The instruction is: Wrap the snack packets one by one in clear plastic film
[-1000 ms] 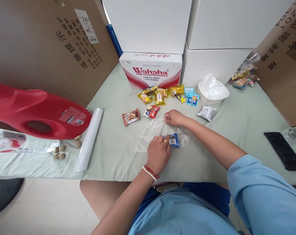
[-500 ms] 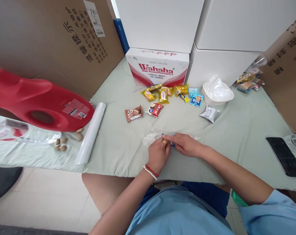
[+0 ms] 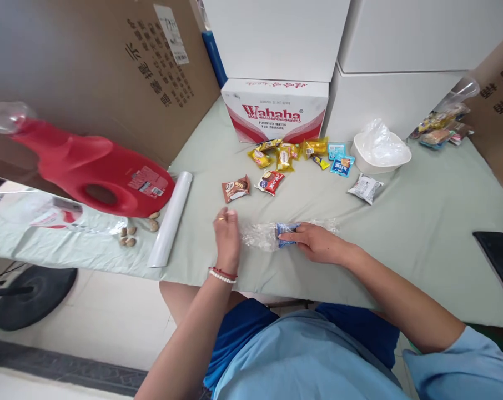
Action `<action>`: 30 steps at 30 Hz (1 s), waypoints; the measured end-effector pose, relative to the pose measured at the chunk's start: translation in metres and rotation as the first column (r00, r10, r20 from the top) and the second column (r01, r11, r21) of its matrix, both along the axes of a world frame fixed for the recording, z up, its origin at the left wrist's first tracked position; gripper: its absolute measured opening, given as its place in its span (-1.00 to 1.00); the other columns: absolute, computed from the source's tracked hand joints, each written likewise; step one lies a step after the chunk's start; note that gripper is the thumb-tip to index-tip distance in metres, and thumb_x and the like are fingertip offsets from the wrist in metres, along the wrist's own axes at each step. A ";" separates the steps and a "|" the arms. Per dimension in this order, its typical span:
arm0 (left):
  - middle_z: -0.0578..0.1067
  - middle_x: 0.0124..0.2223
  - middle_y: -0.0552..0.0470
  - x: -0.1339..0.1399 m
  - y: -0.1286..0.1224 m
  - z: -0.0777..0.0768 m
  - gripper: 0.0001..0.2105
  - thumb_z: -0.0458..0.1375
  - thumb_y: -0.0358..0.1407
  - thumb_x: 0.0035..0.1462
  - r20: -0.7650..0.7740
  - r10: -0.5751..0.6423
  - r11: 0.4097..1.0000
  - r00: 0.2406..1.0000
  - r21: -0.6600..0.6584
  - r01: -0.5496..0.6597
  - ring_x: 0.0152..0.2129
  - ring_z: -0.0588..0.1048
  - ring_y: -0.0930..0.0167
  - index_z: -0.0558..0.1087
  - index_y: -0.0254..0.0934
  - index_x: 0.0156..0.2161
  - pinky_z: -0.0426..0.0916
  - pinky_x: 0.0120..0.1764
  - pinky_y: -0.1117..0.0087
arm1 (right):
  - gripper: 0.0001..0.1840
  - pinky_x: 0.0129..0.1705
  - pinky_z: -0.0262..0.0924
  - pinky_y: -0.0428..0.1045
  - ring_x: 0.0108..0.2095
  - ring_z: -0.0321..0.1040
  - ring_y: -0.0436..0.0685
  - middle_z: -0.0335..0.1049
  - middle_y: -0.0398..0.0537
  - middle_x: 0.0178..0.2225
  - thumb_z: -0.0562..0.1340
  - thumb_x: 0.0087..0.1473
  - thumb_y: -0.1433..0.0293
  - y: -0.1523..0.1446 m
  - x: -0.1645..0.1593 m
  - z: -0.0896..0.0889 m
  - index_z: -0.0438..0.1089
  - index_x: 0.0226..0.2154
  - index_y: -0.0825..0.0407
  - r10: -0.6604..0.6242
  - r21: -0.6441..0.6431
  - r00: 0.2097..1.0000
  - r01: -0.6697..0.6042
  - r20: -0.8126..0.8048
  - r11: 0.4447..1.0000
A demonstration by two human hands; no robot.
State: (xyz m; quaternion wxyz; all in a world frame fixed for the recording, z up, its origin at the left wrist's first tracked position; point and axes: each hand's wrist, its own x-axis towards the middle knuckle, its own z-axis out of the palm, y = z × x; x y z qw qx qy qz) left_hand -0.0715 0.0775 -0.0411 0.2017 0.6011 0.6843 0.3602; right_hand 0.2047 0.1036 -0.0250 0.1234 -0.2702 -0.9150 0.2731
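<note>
A strip of crumpled clear plastic film (image 3: 260, 237) lies across the cloth in front of me, with a small blue packet (image 3: 281, 235) wrapped in its middle. My right hand (image 3: 320, 241) holds that packet down from the right, index finger stretched over it and the thumb side hidden. At the film's left end is my left hand (image 3: 227, 236), raised a little, its fingers curled together; whatever they pinch is hidden. Just beyond it lie a brown snack packet (image 3: 236, 189) and a red-and-white snack packet (image 3: 270, 181).
Yellow snack packets (image 3: 284, 158), blue sachets (image 3: 342, 165), a silver packet (image 3: 365, 188) and a white bowl (image 3: 382, 166) stand farther back before a Wahaha box (image 3: 276, 114). To the left are a white roll (image 3: 170, 219), nuts (image 3: 127, 231) and a red jug (image 3: 110, 172); a phone (image 3: 497, 258) lies right.
My left hand has moved left, away from the right hand, uncovering the blue packet and the film's left part. The right hand stays on the packet. The view has shifted slightly.
</note>
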 end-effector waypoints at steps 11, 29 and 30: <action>0.44 -0.42 0.15 0.037 -0.013 0.060 -0.74 0.32 -0.13 0.03 0.563 -0.022 0.903 0.826 -0.344 0.258 -0.52 0.46 0.43 0.38 -0.20 -0.31 0.41 -0.37 0.37 | -0.60 -0.09 0.31 0.08 -0.24 0.33 0.21 0.42 0.07 -0.29 0.14 0.44 0.24 -0.005 -0.016 0.007 0.60 0.12 -0.02 -0.089 0.039 0.996 0.089 0.003 0.995; 0.47 0.24 -0.23 0.117 -0.028 0.039 -0.63 0.06 -0.41 0.32 -0.546 -0.425 0.905 0.722 -0.272 0.327 0.12 0.44 0.12 0.49 -0.37 0.18 0.45 0.07 0.05 | -0.62 0.21 0.22 0.19 0.27 0.20 0.47 0.42 0.26 0.17 0.40 0.17 0.23 0.028 0.024 0.019 0.58 -0.01 0.07 -0.615 0.060 0.725 0.631 0.309 0.774; 0.46 0.25 -0.24 0.118 -0.030 0.037 -0.63 0.06 -0.41 0.34 -0.587 -0.423 0.906 0.690 -0.266 0.329 0.11 0.43 0.12 0.48 -0.38 0.20 0.45 0.04 0.05 | -0.74 0.19 0.22 0.15 0.30 0.16 0.46 0.39 0.22 0.20 0.40 0.15 0.32 0.025 0.023 0.019 0.60 -0.10 0.05 -0.577 0.045 0.742 0.600 0.342 0.799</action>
